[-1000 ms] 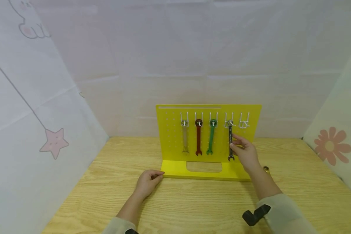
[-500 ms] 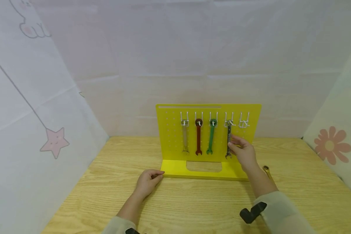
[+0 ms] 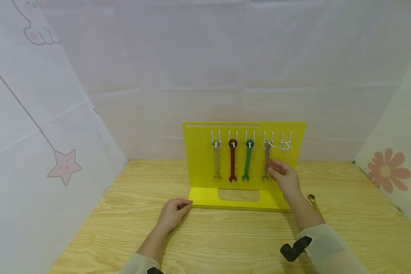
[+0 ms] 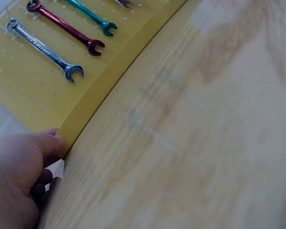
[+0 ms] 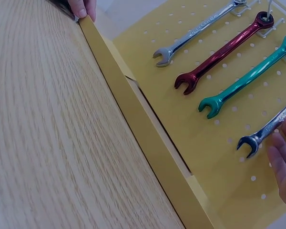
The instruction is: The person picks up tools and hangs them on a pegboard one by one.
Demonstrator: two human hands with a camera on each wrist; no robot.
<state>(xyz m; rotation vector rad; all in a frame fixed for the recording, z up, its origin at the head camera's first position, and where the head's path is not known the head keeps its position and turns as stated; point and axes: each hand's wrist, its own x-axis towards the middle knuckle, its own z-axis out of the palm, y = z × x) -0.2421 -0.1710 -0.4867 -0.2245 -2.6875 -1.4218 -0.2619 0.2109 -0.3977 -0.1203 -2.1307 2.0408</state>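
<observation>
A silver wrench (image 3: 267,161) hangs by its ring end from the fourth hook of the yellow pegboard (image 3: 202,160). My right hand (image 3: 287,180) is just right of its shaft, fingertips close beside or lightly touching it, not wrapped round it. In the right wrist view those fingers (image 5: 281,155) lie along the wrench's lower part. My left hand (image 3: 172,214) pinches the front left corner of the pegboard's base (image 4: 69,129) between thumb and finger. Further left hang another silver wrench (image 4: 45,50), a red wrench (image 3: 232,163) and a green wrench (image 3: 247,161).
A bare fifth hook (image 3: 285,144) sits at the board's right. A gold wrench (image 3: 313,201) lies on the wooden table (image 3: 226,239) beside my right forearm, partly hidden by it. Pale cloth walls (image 3: 205,91) enclose the table at the back and sides.
The fourth wrench has swung left and back to hang against the board. My right hand has shifted slightly left and its fingers have eased off the shaft. The left hand stays put.
</observation>
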